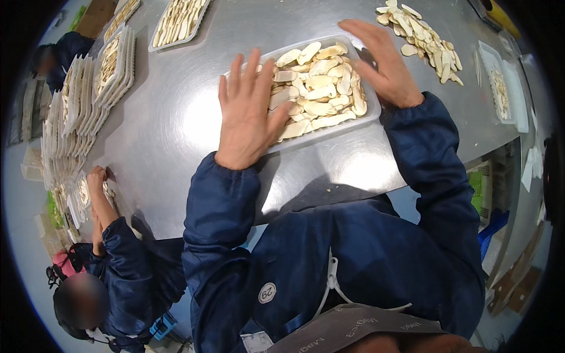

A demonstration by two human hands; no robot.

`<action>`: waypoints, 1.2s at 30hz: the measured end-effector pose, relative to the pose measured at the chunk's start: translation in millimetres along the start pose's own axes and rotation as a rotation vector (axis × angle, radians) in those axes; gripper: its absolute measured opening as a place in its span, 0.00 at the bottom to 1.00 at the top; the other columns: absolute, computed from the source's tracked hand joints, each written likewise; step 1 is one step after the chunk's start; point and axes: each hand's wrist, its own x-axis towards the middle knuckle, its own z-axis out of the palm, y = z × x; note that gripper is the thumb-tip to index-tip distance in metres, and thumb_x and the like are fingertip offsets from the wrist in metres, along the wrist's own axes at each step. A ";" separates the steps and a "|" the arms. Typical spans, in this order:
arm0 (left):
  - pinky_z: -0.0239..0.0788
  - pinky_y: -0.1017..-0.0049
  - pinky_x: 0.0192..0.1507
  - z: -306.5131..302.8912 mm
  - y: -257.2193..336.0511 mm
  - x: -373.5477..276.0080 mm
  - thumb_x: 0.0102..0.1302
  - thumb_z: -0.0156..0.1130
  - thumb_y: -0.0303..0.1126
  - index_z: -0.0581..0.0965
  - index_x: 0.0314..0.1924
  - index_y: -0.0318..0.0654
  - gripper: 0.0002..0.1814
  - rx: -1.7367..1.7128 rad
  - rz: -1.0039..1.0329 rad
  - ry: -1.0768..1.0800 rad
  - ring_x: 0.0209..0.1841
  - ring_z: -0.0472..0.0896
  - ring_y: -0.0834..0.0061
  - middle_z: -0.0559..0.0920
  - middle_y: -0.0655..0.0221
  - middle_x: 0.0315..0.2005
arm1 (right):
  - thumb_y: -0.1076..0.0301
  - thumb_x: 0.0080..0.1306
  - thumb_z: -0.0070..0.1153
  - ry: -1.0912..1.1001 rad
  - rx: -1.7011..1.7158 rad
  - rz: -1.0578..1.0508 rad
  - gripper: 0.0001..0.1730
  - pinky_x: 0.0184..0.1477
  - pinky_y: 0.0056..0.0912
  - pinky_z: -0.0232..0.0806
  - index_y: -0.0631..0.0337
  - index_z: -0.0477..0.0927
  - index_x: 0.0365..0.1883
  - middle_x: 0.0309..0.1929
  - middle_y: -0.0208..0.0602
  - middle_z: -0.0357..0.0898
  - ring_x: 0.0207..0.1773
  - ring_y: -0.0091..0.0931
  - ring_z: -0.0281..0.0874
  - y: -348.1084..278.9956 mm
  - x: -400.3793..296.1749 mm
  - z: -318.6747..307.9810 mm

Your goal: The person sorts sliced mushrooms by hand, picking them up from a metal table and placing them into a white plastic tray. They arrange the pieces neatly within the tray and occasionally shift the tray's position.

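A clear plastic tray [368, 115] lies on the steel table before me, spread with pale mushroom slices [318, 84]. Some slices lie at angles and overlap. Over the tray's left side is my left hand [247, 112], fingers spread and holding nothing; it hides that end of the tray. Whether its palm presses on the slices or hovers, I cannot tell. At the upper right corner of the tray, my right hand [386, 66] has its thumb apart from its fingers. The thumb is by the tray's right rim, and nothing shows in its grasp.
A loose pile of mushroom slices [423, 37] lies at the upper right. Another filled tray [180, 22] sits at the upper left. Stacked trays [75, 119] line the left side, where a co-worker's hand [96, 178] works. One tray [496, 84] rests near the right edge.
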 end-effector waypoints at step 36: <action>0.67 0.70 0.57 -15.5 -70.6 -10.9 0.73 0.53 0.34 0.74 0.60 0.33 0.20 -0.635 -0.451 0.371 0.56 0.76 0.65 0.78 0.58 0.57 | 0.72 0.69 0.48 0.177 0.117 0.233 0.17 0.61 0.32 0.63 0.64 0.79 0.54 0.53 0.41 0.80 0.57 0.33 0.74 5.5 0.4 -3.3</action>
